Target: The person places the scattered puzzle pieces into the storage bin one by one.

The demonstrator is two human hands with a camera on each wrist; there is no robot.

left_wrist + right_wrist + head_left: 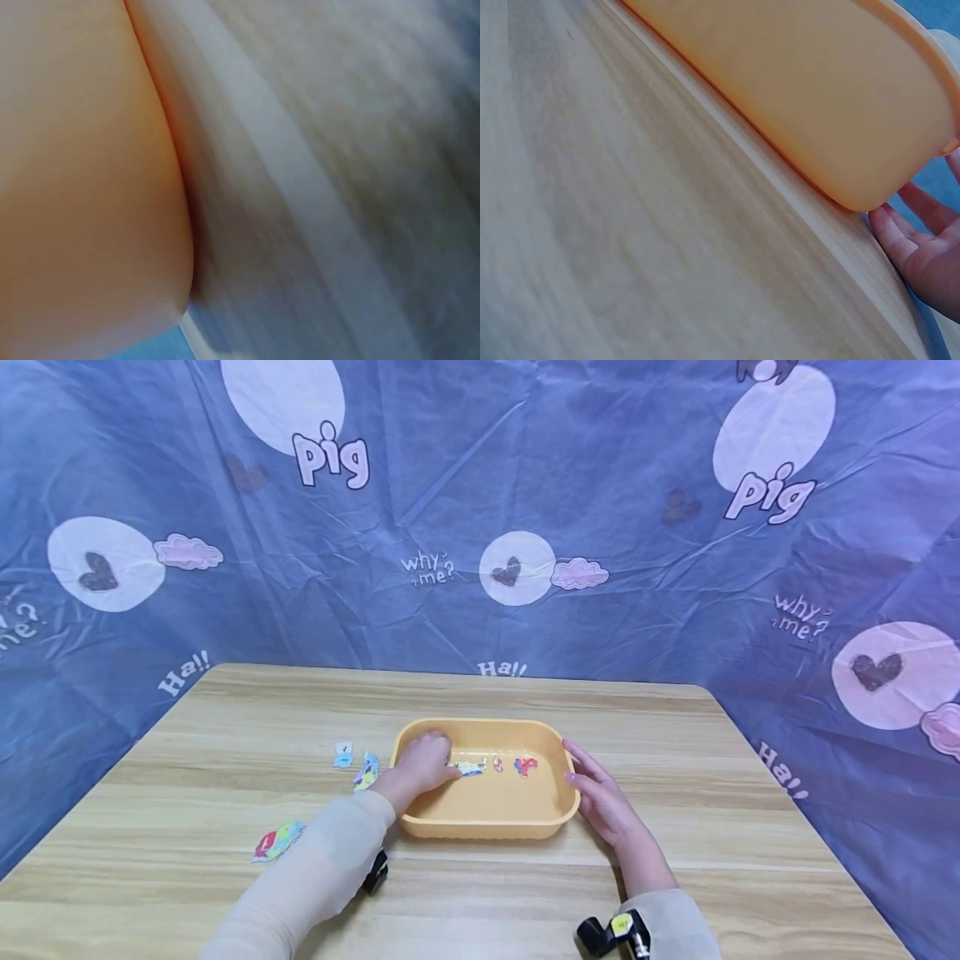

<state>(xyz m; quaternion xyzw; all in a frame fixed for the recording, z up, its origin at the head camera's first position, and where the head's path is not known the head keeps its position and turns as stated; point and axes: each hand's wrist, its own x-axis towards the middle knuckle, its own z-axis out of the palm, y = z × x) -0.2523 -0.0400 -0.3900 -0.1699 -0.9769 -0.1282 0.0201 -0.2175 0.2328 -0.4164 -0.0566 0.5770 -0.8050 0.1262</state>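
Observation:
A yellow-orange plastic tray (487, 829) sits on the wooden table, and its outer wall fills the top of the right wrist view. Inside the tray, my left hand (424, 762) reaches down at the left end. Its thumb lies by a white and blue cutout (471, 768); the other fingertips are hidden, and I cannot tell whether they pinch anything. Right of it lie a small cutout (498, 764) and a red and blue cutout (527, 767). My right hand (606, 797) holds the tray's right end, thumb over the rim and fingers against the outside.
Left of the tray lie a white and blue cutout (343, 754), a yellow and blue cutout (366, 772) and a red and green cutout (277, 841). The table (480, 902) ends at a blue printed cloth (450, 635) behind. Black wrist cameras are strapped to both forearms.

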